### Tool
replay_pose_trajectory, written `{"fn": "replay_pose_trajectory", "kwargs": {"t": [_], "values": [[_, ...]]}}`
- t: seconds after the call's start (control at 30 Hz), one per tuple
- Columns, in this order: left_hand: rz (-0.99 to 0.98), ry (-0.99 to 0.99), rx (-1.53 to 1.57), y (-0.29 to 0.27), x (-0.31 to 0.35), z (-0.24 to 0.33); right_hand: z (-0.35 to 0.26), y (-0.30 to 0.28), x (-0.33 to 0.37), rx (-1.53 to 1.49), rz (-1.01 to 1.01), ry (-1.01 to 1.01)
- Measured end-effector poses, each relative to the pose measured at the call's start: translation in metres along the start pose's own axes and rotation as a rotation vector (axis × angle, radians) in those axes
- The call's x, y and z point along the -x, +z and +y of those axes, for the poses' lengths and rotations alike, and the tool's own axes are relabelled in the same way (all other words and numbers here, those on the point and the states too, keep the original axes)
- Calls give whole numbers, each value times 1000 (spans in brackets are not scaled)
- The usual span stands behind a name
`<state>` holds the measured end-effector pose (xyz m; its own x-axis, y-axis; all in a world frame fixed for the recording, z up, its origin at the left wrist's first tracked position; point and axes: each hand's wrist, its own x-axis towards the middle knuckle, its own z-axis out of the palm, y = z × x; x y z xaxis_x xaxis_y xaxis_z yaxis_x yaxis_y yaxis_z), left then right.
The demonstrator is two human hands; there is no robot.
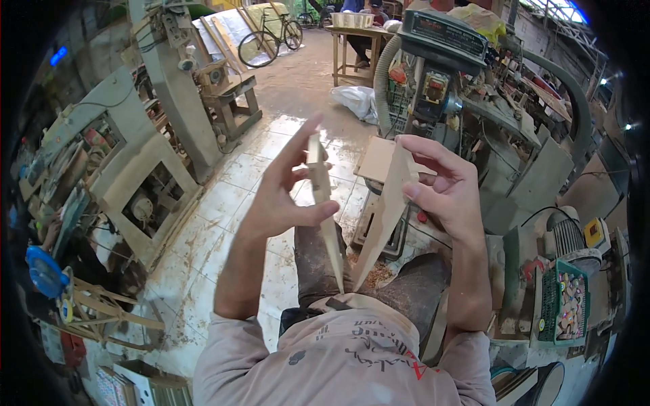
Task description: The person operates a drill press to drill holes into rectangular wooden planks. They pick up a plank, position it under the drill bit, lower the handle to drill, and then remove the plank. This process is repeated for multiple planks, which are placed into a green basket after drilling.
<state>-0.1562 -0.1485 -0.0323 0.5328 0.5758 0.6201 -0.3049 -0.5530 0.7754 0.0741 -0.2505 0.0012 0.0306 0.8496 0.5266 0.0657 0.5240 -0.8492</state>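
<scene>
Hands gripping wooden wedges, machine beyond, tiled floor

From my seat the view is evenly lit by soft daylight — it comes in from the open far end near the bicycle and through the roof panels at upper right, which blow out to white. The wet floor tiles catch a pale sheen. Shadows are weak. Both hands read sharp; I see no motion blur. Straight edges bow toward the rim — and the corners go black.
</scene>
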Motion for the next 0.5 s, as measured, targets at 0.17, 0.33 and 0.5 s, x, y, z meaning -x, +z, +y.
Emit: {"fn": "replay_pose_trajectory", "kwargs": {"t": [0.17, 0.33, 0.5], "values": [[148, -124, -199, -22, 7, -19, 2, -60, 17, 165, 150, -66], [646, -228, -71, -166, 68, -80, -29, -150, 96, 253, 520, -115], [454, -143, -39, -235, 88, -91, -42, -172, 210, 563, 889, -191]]}}
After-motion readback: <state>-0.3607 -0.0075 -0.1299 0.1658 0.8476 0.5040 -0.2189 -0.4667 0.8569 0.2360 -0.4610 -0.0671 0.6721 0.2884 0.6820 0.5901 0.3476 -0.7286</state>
